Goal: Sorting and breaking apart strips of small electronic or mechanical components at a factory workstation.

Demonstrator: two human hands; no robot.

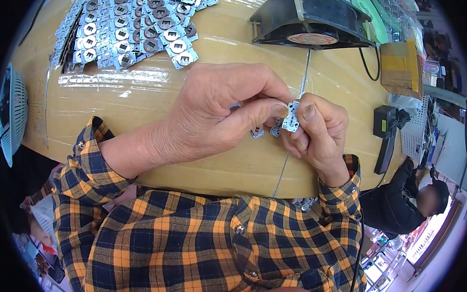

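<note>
A small pale circuit board with black components is pinched between both thumbs and fingers, above the middle of the table. My left hand comes in from the left and grips the board's upper left edge with thumb and forefinger. Its right edge is held under the thumb of my right hand, whose fingers curl beneath. More board pieces show below my left thumb, partly hidden by that hand; whether they are joined to the held board, I cannot tell.
Rows of circuit boards with round parts cover the table's far left. A black fan stands at the far right, near a cardboard box. A black device lies at the right edge, a blue basket at the left. A person is beyond.
</note>
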